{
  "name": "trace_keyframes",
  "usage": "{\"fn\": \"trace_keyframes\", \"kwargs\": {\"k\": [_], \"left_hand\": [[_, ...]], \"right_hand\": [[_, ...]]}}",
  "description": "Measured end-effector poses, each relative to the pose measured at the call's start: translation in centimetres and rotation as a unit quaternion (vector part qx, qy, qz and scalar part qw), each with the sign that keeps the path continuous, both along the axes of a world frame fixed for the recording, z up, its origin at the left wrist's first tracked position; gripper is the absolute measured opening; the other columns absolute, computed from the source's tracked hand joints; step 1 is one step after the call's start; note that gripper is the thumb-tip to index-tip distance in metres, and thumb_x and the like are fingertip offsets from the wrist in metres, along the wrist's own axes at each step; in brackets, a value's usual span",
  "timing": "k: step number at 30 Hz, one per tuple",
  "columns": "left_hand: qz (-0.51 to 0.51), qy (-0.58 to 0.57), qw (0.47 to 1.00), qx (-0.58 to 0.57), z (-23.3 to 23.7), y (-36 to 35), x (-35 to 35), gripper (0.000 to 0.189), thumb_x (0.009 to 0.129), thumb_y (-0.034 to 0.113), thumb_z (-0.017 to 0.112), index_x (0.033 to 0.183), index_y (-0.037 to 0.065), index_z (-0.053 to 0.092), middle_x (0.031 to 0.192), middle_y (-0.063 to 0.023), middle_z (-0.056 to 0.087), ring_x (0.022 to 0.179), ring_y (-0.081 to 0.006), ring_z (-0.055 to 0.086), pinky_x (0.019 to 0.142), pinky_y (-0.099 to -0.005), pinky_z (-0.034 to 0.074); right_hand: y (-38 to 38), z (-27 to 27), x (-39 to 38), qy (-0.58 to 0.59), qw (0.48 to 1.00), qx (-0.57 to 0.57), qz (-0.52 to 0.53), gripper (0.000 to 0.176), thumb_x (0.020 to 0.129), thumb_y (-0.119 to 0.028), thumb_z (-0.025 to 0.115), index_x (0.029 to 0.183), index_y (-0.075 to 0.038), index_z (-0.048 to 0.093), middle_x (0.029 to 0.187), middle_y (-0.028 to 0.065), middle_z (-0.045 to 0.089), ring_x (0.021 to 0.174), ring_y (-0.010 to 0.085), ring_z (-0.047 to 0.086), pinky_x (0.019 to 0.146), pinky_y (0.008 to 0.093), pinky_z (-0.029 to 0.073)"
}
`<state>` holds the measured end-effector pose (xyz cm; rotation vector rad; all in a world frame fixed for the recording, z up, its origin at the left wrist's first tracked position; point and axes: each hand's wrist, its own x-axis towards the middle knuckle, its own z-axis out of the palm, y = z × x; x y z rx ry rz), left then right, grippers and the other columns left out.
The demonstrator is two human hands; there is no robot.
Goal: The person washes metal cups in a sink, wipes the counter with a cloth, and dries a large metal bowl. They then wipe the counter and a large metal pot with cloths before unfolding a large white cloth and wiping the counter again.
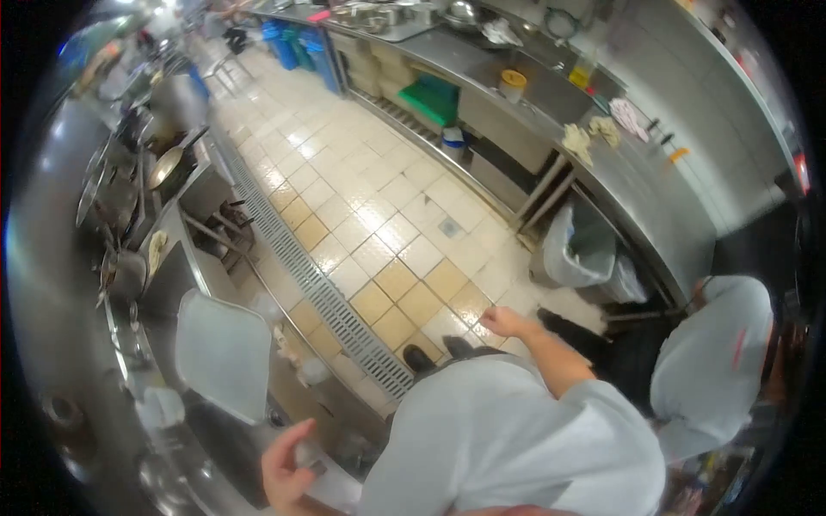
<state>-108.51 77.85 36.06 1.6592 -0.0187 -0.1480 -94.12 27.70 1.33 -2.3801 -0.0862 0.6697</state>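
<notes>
- Left hand (pixel 288 464): low at bottom left, fingers half curled, thumb raised. A small dark object sits by the fingertips. Cannot tell whether it is gripped or merely beside them.
- Nearest thing: white tray (pixel 222 353), on the steel table (pixel 185 284), just above and left of that hand and not touching it. It lies near the aisle-side edge; cannot tell if it overhangs. Risk: an unwatched sweep of the left hand catches a corner and tips the tray to the floor.
- Right hand (pixel 506 322): curled into a loose fist with nothing seen in it, held out over the tiled floor (pixel 387 232) and touching nothing. There is no handhold within its reach if balance goes.
- Own shoes (pixel 437 353) stand just beside the long drain grate (pixel 327 297). The tiles gleam and may be wet. Risk: a slip on a quick turn, or a sole catching in the grate slots.
- Co-worker (pixel 714 361) in white, bent low, close to the right of the right elbow and near the lined bin (pixel 578 249). Risk: a backward step or arm swing strikes them, or they rise into the arm. The narrow aisle leaves little room to avoid it.
- Further along the left table: wok (pixel 165 168) among other pans. Whether it is hot does not show. Risk: a burn if the left hand reaches up that way without a look.
</notes>
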Motion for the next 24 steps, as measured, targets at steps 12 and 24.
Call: {"fn": "trace_keyframes", "kwargs": {"k": [12,24], "left_hand": [[-0.169,0.067,0.975,-0.131,-4.4,-2.8,15.2,0.083,0.073,0.044,0.078,0.128,-0.014,0.055,0.132,-0.0231,0.059,0.131,-0.0291,0.051,0.112,-0.0388,0.034],[-0.194,0.112,0.969,-0.099,-8.6,-14.9,29.8,0.070,0.081,0.035,0.076,0.132,-0.009,0.054,0.128,-0.0181,0.063,0.125,-0.0275,0.057,0.108,-0.0384,0.040]], "right_hand": [[-6.9,-0.6,-7.4,0.007,0.933,0.065,-0.354,0.030,0.095,-0.028,0.059,0.092,0.001,0.067,0.077,0.0148,0.068,0.072,0.0251,0.067,0.069,0.0389,0.052],[-12.8,-8.6,0.4,-0.152,0.906,0.036,-0.394,0.027,0.098,-0.027,0.058,0.093,-0.001,0.066,0.077,0.0107,0.064,0.065,0.0177,0.063,0.061,0.0339,0.053]]}}
